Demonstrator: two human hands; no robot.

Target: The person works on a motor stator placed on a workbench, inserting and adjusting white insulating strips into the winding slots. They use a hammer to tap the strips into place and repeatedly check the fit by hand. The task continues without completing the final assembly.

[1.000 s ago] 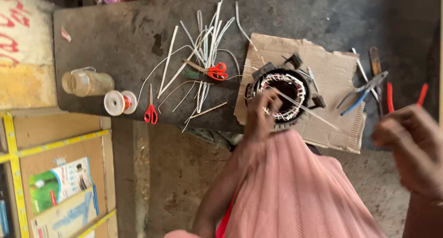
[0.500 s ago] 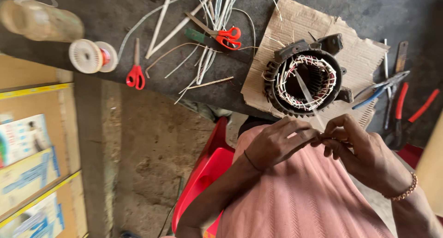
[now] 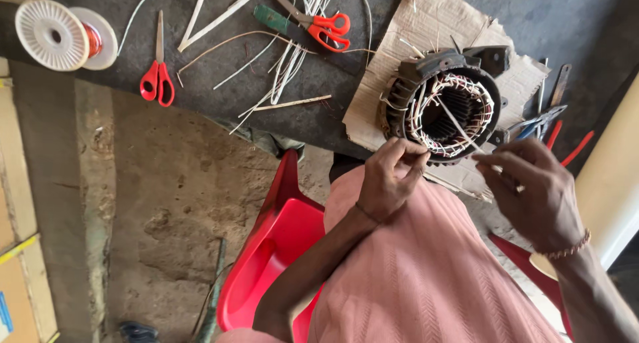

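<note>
- The stator (image 3: 447, 109), a round motor core wound with copper coils, sits on a piece of cardboard (image 3: 393, 70) at the near edge of the dark workbench (image 3: 219, 83); every place below is told from this stator.
- A thin white strip (image 3: 459, 125) crosses the stator's bore on a slant: its far end lies over the far-left of the winding ring, and its near end runs off the near-right rim toward the right hand.
- The right hand (image 3: 532, 190) is at the near-right of the stator, just off its rim. Its fingers (image 3: 506, 162) are pinched narrow, and they appear to close on the near end of the strip; the contact itself is too small to tell for sure.
- The left hand (image 3: 393, 176) is at the near-left of the stator, its fingertips bunched narrow right at the rim. I cannot tell whether they hold a wire or only touch the windings.
- The strip's long axis points straight into the right fingers, so the right hand is the nearer of the 2 to it; the left hand is beside the strip, not on it.
- Left of the stator lie 2 red-handled scissors (image 3: 157, 73) (image 3: 319, 27) among loose white strips; farther left is a wire spool (image 3: 63, 33); to the right are pliers (image 3: 542, 120).
</note>
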